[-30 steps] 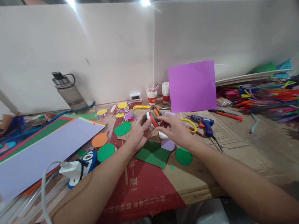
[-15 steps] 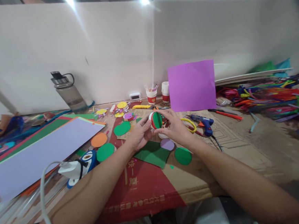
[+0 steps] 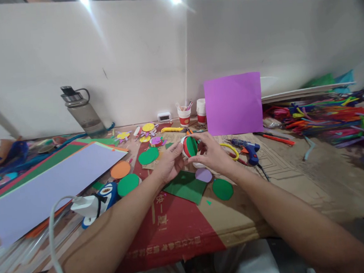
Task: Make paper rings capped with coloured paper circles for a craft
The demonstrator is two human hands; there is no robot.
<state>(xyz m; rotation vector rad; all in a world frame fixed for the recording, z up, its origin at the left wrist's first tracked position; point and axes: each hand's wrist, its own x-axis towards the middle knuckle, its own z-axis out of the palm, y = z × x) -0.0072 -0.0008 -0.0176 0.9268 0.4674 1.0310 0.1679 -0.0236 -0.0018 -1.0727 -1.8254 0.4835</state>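
Note:
Both my hands meet over the middle of the table and hold a small paper cup, red and white with a green disc on its end. My left hand grips it from the left with curled fingers. My right hand pinches it from the right. Below the hands lie a dark green paper square, a lilac disc and a green disc. More green discs and an orange disc lie to the left.
A lilac sheet on stacked coloured paper fills the left. A grey water bottle stands by the wall. A purple sheet stands upright, with paper cups beside it. A blue glue gun and pipe cleaners lie right.
The cup was turned in my hands so the green disc on its end faces me; it rose slightly. The arms stayed nearly in place.

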